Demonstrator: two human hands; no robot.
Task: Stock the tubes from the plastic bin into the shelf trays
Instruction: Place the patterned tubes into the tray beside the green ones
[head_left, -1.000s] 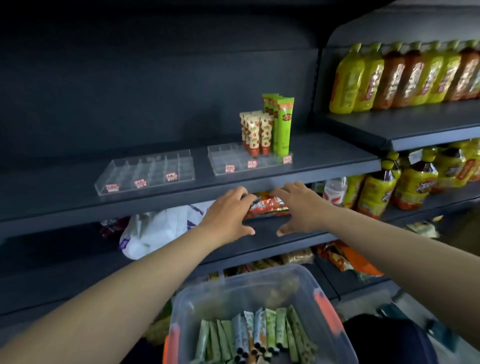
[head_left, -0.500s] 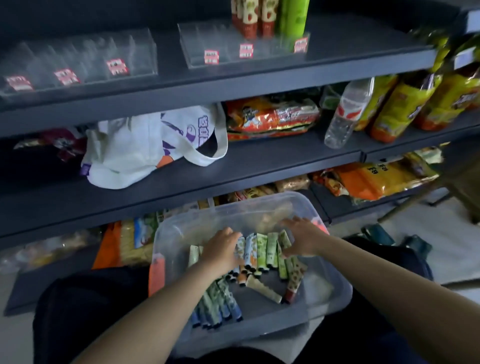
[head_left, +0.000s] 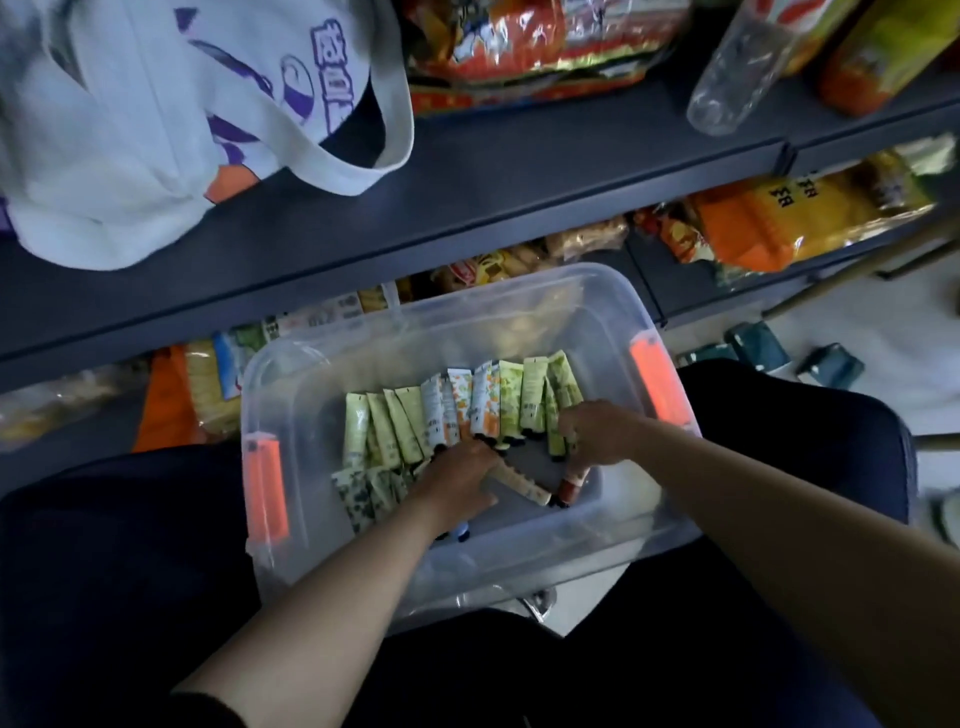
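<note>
A clear plastic bin (head_left: 519, 283) with orange latches rests on my lap. Inside it lies a row of tubes (head_left: 467, 408), mostly green and white, with dark caps pointing toward me. A cream tube (head_left: 522, 482) and a brown-capped tube (head_left: 571, 486) lie loose near the front. My left hand (head_left: 457, 486) is palm down over the front tubes, and its fingertips are hidden among them. My right hand (head_left: 597, 434) has its fingers curled against the green tubes at the row's right end. The shelf trays are out of view.
A white tote bag (head_left: 156, 130) sits on the dark shelf (head_left: 467, 208) above the bin. Beside it are orange snack packs (head_left: 519, 41) and a clear bottle (head_left: 737, 78) lying down. More packets (head_left: 779, 223) fill the lower shelf. Dark items (head_left: 831, 364) lie on the floor at right.
Both hands dropped from the shelf edge into the bin and now rest on the tubes. My view tilted down, so the trays and upper shelf left the frame.
</note>
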